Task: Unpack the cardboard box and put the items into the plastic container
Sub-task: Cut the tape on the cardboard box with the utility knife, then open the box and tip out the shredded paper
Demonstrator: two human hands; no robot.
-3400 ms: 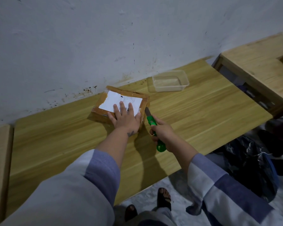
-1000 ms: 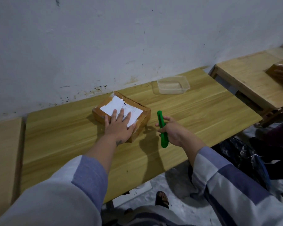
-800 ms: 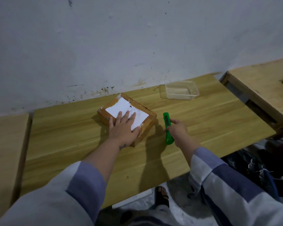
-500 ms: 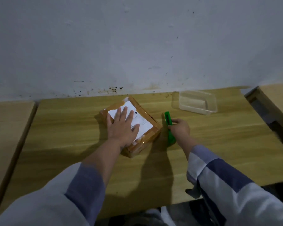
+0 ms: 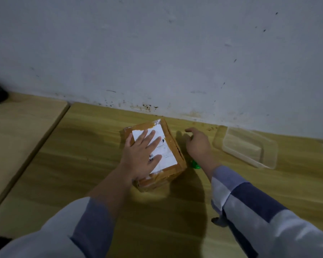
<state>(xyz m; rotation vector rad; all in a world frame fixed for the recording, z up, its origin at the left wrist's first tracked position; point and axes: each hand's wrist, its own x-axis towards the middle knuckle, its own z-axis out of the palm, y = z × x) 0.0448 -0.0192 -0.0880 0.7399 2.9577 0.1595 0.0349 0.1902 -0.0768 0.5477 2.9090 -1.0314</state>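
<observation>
Pinning the taped brown cardboard box (image 5: 155,155) flat on the wooden bench (image 5: 82,164), left hand (image 5: 141,155) spread over its label, right hand (image 5: 198,146) loosely curled over the green cutter (image 5: 194,164) (grip unclear), clear plastic container (image 5: 248,146) empty nearby.

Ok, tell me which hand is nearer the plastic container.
Right. The right hand hovers just left of the plastic container, not touching it; the left hand lies flat on the cardboard box, farther away.
</observation>
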